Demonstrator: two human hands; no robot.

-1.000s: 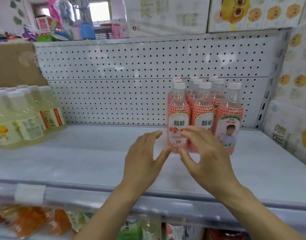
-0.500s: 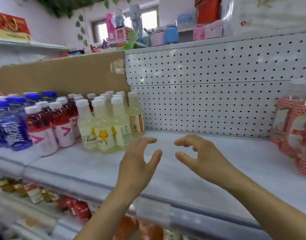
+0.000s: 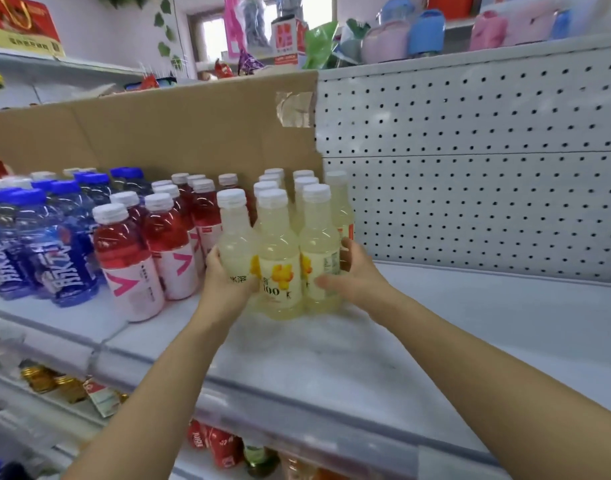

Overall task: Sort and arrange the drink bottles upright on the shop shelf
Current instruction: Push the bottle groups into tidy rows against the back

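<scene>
The pale yellow drink bottles (image 3: 280, 258) stood upright in a tight block at the centre of the frame, white caps up, three in the front row and more behind, on the white shelf (image 3: 435, 341). Both hands closed on the block from either side. The left hand (image 3: 224, 282) curled round the front-left bottle at label height. The right hand (image 3: 356, 271) wrapped the right flank, thumb laid across the front-right bottle's label and fingers reaching behind it out of sight. Whether the block was lifted off the shelf or only squeezed together could not be told.

Just left of it stood the red drink bottles (image 3: 151, 244) with pink labels, and further left the blue bottles (image 3: 44, 244), all upright and grouped by kind. A cardboard sheet (image 3: 158, 133) backed these groups, and a pegboard panel (image 3: 470, 168) filled the right of the frame.

By the look of it the sorting was well advanced here: three kinds stood in their own blocks. What seemed left was to square up or shift the yellow block and let go.
</scene>
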